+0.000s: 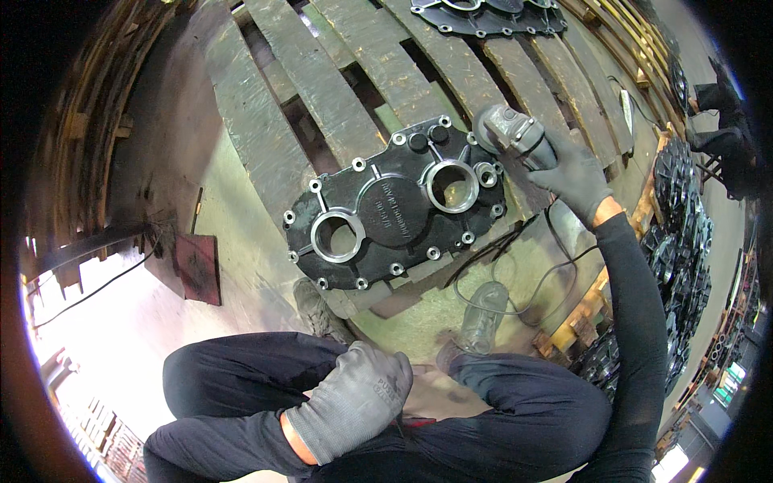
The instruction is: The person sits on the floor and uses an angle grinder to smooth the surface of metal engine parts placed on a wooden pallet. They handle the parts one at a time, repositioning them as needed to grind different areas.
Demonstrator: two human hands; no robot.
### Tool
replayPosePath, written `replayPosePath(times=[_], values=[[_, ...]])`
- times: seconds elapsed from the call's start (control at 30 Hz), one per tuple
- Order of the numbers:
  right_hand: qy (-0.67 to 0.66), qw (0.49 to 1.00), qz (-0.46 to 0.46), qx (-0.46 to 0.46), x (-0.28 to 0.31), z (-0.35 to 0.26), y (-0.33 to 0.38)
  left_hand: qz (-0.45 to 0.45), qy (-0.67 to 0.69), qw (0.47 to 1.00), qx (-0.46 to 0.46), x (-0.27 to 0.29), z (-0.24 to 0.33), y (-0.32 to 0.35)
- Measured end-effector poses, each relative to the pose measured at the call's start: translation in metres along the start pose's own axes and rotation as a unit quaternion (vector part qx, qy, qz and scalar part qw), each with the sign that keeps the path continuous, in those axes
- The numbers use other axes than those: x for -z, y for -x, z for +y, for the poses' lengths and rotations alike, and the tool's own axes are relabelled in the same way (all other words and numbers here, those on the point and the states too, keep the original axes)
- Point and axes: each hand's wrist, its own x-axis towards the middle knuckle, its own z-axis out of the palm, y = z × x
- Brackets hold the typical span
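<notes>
The dark cast housing cover (398,209) is lying flat on the wooden pallet (266,137). The right hand (576,173), fingers wrapped around an angle grinder (515,137), is working the cover's upper right edge; its bored rings are already showing bright. The left hand (358,402), loosely curled and empty, is resting on the knee below the cover.

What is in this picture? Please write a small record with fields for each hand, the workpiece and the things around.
right hand: gloved right hand grips a grey grinder at the upper right edge of the casting
left hand: gloved left hand rests on the thigh, holds nothing
workpiece: dark metal casting with two large round bores, lying flat on a wooden pallet
cable: black cable runs on the floor below the casting
bottle: clear plastic bottle near the knees
other parts: second casting at the top; a stack of castings at the right
</notes>
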Motion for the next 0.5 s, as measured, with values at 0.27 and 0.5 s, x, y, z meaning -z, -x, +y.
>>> replayPosePath(times=[0.27, 0.5], values=[[0.023, 1.000, -0.016, -0.012, -0.002, -0.001, -0.001, -0.047, 0.016, 0.998, 0.036, 0.004, 0.000, 0.000], [0.028, 0.999, 0.009, -0.023, -0.001, 0.003, 0.006, -0.004, 0.048, 0.999, 0.014, -0.008, -0.003, 0.003]])
